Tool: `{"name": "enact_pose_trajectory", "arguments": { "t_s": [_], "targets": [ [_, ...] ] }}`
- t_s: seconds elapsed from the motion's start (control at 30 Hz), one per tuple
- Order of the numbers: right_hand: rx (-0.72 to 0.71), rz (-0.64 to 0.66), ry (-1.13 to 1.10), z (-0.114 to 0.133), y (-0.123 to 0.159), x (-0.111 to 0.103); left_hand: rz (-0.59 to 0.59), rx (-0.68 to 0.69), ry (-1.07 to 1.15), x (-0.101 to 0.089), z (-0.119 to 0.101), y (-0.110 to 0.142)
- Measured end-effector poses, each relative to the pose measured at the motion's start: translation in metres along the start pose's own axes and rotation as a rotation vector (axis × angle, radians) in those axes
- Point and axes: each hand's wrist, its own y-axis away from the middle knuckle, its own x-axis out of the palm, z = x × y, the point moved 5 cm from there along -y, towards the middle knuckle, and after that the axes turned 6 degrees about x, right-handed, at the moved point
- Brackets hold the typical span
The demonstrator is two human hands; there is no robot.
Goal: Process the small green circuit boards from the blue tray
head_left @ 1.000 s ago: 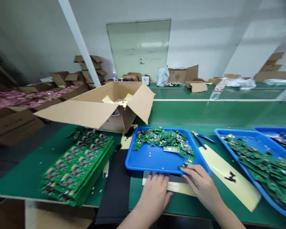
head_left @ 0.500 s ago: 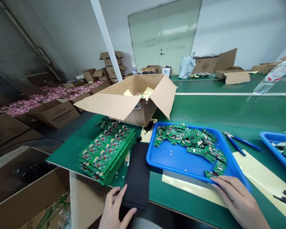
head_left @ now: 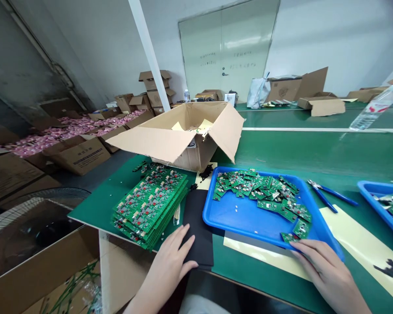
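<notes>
My left hand (head_left: 168, 261) lies on the near end of a black sheet (head_left: 197, 226) at the table's front edge, fingers spread, thumb and fingers around its corner. My right hand (head_left: 324, 270) rests with fingers outstretched on the near rim of a blue tray (head_left: 245, 218), fingertips touching a small green circuit board (head_left: 290, 237). The tray holds several small green boards (head_left: 262, 189). A stack of large green circuit boards (head_left: 150, 203) stands just left of the black sheet.
An open cardboard box (head_left: 183, 137) sits behind the stack. Blue-handled pliers (head_left: 327, 192) lie right of the tray beside a yellow sheet (head_left: 363, 248). A second blue tray (head_left: 383, 205) is at far right. Cartons (head_left: 75, 152) crowd the left; a bottle (head_left: 373, 113) stands behind.
The view swung left and steadied. My left hand moved from under the tray's front edge to the black sheet and now lies on it. My right hand stayed at the tray's rim.
</notes>
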Motion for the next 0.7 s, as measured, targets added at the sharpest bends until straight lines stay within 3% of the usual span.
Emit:
{"name": "enact_pose_trajectory", "arguments": {
  "t_s": [0.1,0.2,0.4,0.5,0.63,0.7],
  "targets": [
    [-0.012,-0.011,0.005,0.001,0.000,0.000,0.015,0.184,-0.018,-0.001,-0.002,-0.005],
    [-0.007,-0.020,0.001,0.001,-0.001,-0.001,-0.092,0.294,-0.014,-0.006,-0.003,-0.003],
    [0.016,-0.029,-0.006,0.002,-0.002,-0.001,-0.232,0.298,-0.009,-0.020,-0.002,0.001],
    [-0.004,-0.040,0.009,0.006,-0.005,-0.002,-0.365,0.237,-0.045,-0.043,0.006,0.000],
    [-0.014,-0.027,0.012,0.006,-0.006,-0.001,-0.546,0.169,-0.104,-0.088,0.018,-0.002],
    [-0.006,-0.018,0.002,0.002,-0.004,0.001,-0.627,0.046,-0.077,-0.112,0.031,0.004]
  ]
}}
